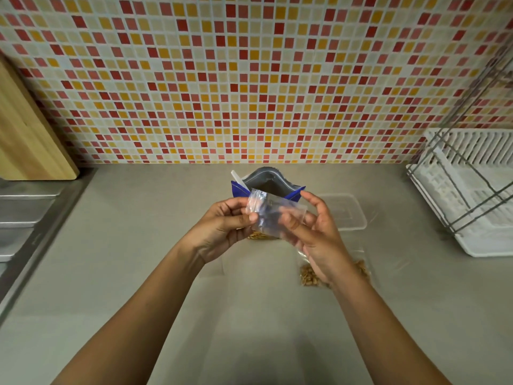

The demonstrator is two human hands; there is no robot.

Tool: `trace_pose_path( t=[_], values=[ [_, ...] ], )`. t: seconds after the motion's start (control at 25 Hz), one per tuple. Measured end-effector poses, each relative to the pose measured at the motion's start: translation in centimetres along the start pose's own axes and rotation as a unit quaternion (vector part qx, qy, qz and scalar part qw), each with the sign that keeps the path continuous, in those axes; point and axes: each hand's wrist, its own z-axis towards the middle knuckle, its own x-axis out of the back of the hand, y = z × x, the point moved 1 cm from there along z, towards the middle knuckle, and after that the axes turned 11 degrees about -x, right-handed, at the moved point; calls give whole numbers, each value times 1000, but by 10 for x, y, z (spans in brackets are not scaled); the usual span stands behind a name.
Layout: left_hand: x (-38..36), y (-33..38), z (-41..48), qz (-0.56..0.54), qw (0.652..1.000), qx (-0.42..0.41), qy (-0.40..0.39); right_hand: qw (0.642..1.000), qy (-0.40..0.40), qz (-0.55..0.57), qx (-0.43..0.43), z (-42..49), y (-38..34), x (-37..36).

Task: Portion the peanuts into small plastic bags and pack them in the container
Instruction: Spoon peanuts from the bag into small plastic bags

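Both hands hold an empty small clear plastic bag (pixel 273 215) above the counter. My left hand (pixel 224 222) pinches its left edge, and my right hand (pixel 313 232) grips its right side. Behind the bag stands an open blue peanut pouch (pixel 266 182) with a white scoop handle (pixel 238 177) sticking out. A clear plastic container (pixel 347 211) lies on the counter to the right of the pouch. A filled bag of peanuts (pixel 309 276) lies under my right wrist, partly hidden.
A wooden cutting board (pixel 30 134) leans at the far left above a steel sink drainer (pixel 25 218). A white dish rack with wire frame (pixel 472 187) stands at the right. The grey countertop (pixel 138 259) meets a mosaic tile wall.
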Motion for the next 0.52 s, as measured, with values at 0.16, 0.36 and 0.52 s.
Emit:
trace_pose_path(
  t=[0.16,0.36,0.52],
  values=[
    [-9,-5,4,-2,1000,-6,22,998,54,-25,25,-4,-3,6],
    [-21,-11,5,-113,992,6,49,994,40,-83,67,0,-9,4],
    [-19,-17,10,-226,974,9,26,995,22,-75,70,4,-15,3]
  ],
)
